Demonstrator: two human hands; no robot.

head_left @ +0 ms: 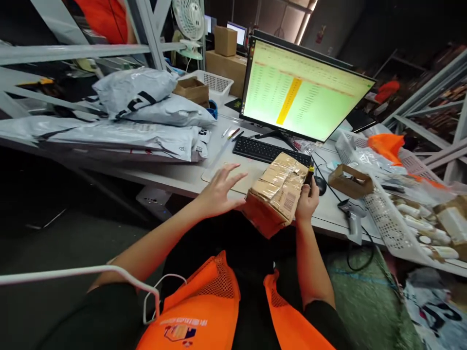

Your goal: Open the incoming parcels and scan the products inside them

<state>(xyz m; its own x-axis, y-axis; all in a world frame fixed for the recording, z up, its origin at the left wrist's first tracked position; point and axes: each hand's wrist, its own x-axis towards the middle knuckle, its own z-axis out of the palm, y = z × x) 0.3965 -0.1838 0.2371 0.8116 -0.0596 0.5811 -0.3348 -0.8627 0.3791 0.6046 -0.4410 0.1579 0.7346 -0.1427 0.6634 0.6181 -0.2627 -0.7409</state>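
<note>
A cardboard box (278, 187), wrapped in clear tape and bearing a barcode label, is tilted at the desk's front edge, in front of the keyboard. My right hand (307, 200) is closed against its right side. Between those fingers stands a small dark tool with a yellow end (310, 176); its exact kind is unclear. To the left of the box, my left hand (221, 193) is open with its fingers spread. Its thumb reaches the box's left edge, and whether it touches I cannot tell. The underside of the box is hidden.
Behind the box are a black keyboard (268, 150) and a monitor (304, 90). Grey parcel bags (146, 138) are piled at left. On the right lie a mouse (320, 185), a small open carton (350, 181), a corded scanner (353, 216) and a white basket (388, 226).
</note>
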